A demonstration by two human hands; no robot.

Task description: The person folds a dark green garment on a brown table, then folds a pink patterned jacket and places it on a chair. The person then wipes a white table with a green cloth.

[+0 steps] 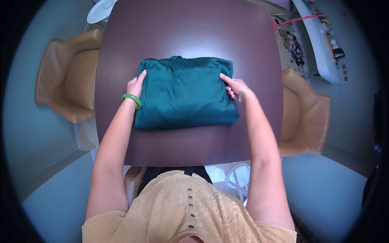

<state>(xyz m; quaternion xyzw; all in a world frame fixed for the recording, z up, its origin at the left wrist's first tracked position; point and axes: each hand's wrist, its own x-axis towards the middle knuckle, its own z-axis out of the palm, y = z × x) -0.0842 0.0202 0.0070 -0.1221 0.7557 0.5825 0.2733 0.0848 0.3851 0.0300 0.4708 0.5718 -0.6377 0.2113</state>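
Note:
A folded piece of dark green, satiny fabric (185, 94) lies in front of me on the brown table (188, 148), its wider edge towards me. My left hand (136, 85) grips its left side, thumb on top and the other fingers mostly hidden at the edge; a green bangle circles that wrist. On the right side, my right hand (234, 86) pinches the fabric near the upper right corner, the thumb on top and some fingers curled. A thin silvery bangle is on the right wrist.
Tan padded armchairs stand at the table's left (80, 79) and right (291, 112) sides. A white round stool or table (98, 13) is beyond the far left corner. At the far right, a white counter (322, 51) holds small items. A white round-topped stool (238, 176) is below the near edge.

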